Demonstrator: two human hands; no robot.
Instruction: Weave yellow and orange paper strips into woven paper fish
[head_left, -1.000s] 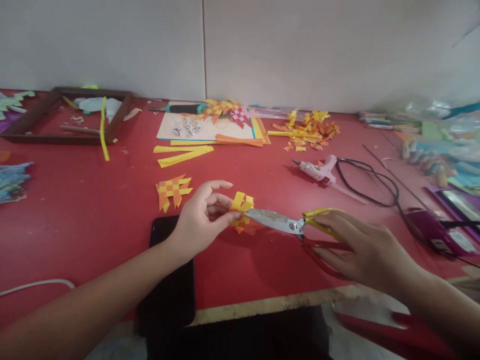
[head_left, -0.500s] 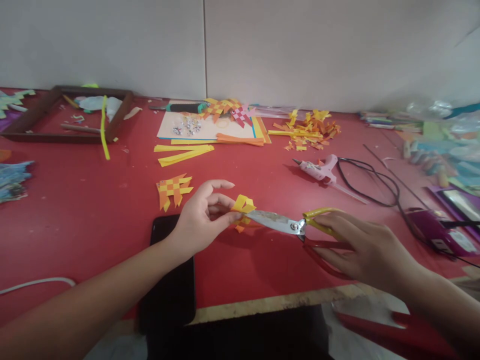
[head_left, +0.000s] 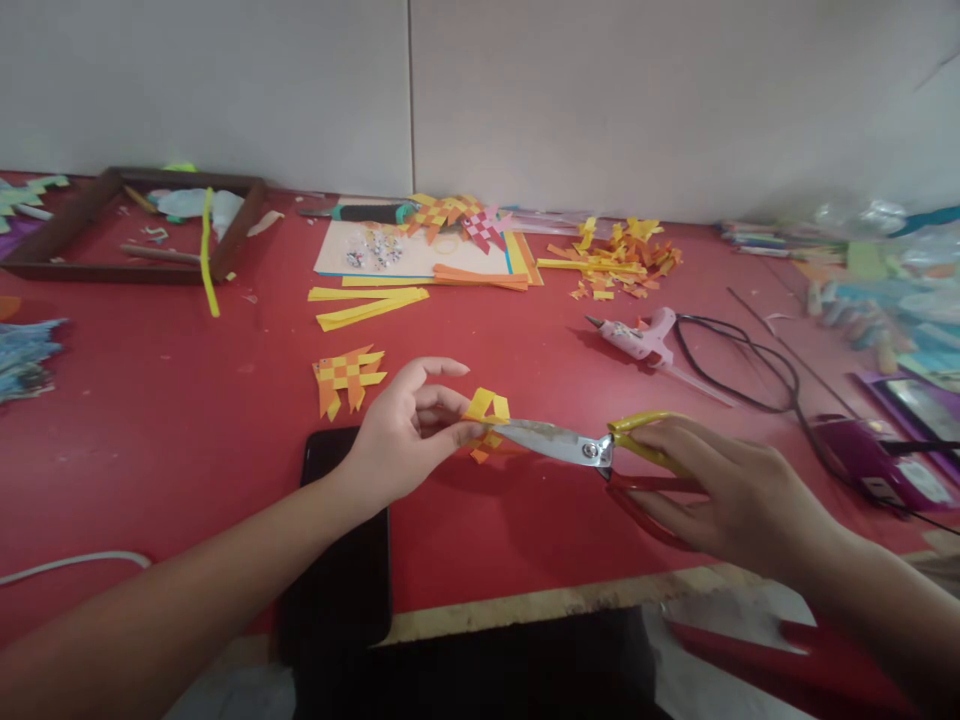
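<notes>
Between the thumb and fingers of my left hand (head_left: 409, 430) is a small yellow and orange woven paper piece (head_left: 489, 406), its strips sticking out to the right. My right hand (head_left: 735, 490) grips the scissors (head_left: 551, 440) by their yellow and red handles. The metal blades point left and meet the paper right at my left fingertips; the blade tips are hidden there. To the left of my left hand lies a finished-looking woven paper fish (head_left: 346, 376) in orange and yellow. A black phone (head_left: 349, 560) lies beneath my left wrist.
A pink glue gun (head_left: 637, 338) with a looping black cord rests at right. Paper scraps (head_left: 626, 260), yellow strips (head_left: 367, 305) and paper sheets (head_left: 420, 260) lie toward the wall. At far left sits a brown frame (head_left: 112, 272), at right a purple device (head_left: 862, 462).
Very little differs. The scissors and my right hand have shifted slightly, while the paper piece stays pinched in my left hand.
</notes>
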